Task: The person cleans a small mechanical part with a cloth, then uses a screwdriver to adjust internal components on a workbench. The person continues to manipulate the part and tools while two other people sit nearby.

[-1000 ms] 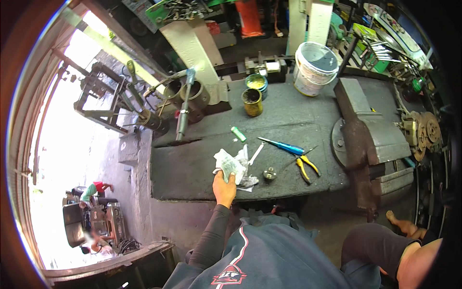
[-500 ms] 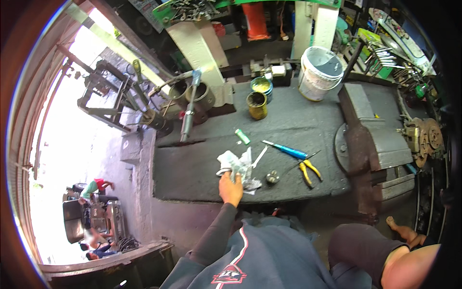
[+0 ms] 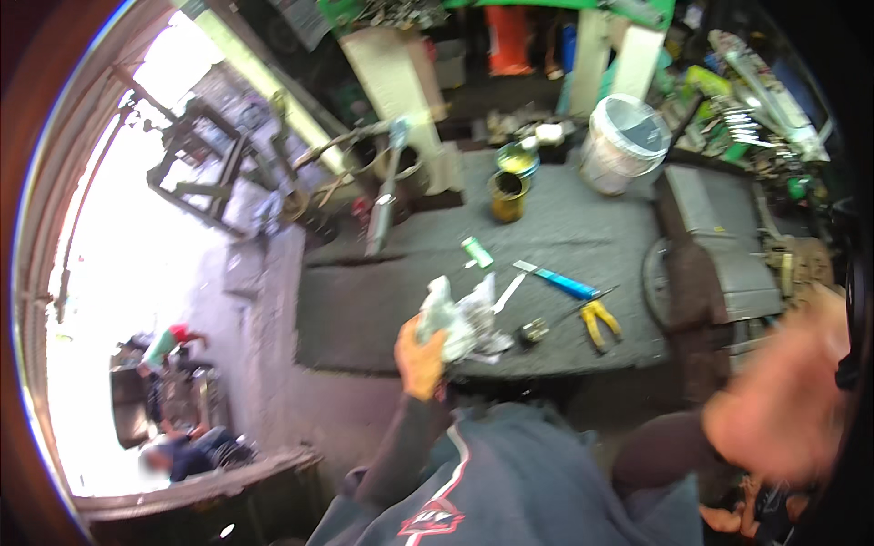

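My left hand is closed on a crumpled white wrapper, thin like plastic or paper, at the bench's front edge. More crumpled, greyish wrapping lies against it on the right. My right hand is raised at the far right, badly smeared by motion, so its fingers cannot be made out. Right of the wrapping are a small round metal part, a blue-handled tool with a flat pale tip, and yellow-handled pliers. A small green tube or packet lies beyond the wrapping.
The dark workbench carries a bench vise on its right. Toward the back stand a white bucket, a yellow-stained can and a metal bar. People are on the ground at lower left.
My left hand has closed round the white wrapper and lifted part of it slightly. My right hand has swung up into view at the right. The whole view has shifted a little.
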Demonstrator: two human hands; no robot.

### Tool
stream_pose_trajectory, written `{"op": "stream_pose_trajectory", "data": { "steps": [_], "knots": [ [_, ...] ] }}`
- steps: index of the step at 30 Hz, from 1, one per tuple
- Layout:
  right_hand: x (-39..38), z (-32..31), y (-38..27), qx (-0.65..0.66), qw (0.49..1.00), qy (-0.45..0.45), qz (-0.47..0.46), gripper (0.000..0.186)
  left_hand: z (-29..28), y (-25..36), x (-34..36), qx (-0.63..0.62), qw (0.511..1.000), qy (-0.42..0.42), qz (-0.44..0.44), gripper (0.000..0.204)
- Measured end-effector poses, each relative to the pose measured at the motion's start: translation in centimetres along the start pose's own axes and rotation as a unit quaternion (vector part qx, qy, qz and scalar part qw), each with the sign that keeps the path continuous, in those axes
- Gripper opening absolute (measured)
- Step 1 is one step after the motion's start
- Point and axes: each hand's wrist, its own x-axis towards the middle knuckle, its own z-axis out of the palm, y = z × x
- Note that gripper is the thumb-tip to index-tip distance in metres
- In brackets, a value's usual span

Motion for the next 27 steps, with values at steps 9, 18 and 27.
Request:
{"op": "stream_pose_trajectory", "data": {
  "steps": [9, 18, 27],
  "knots": [
    [-9.8, -7.9, 17.9, 0.151, 0.935, 0.257, 0.194, 0.082, -4.0, 12.7, -3.7, -0.266, 0.932, -0.244, 0.046, 0.045],
    [-23.3, -2.3, 23.3, -0.242, 0.876, 0.071, 0.412, 0.065, 1.9, 9.0, 5.4, -0.231, 0.969, 0.069, 0.048, 0.037],
    [-25.8, -5.6, 23.1, -0.622, 0.646, -0.286, 0.338, 0.072, 1.1, 4.0, 1.5, -0.23, 0.973, -0.035, 0.003, 0.02]
  ]
}}
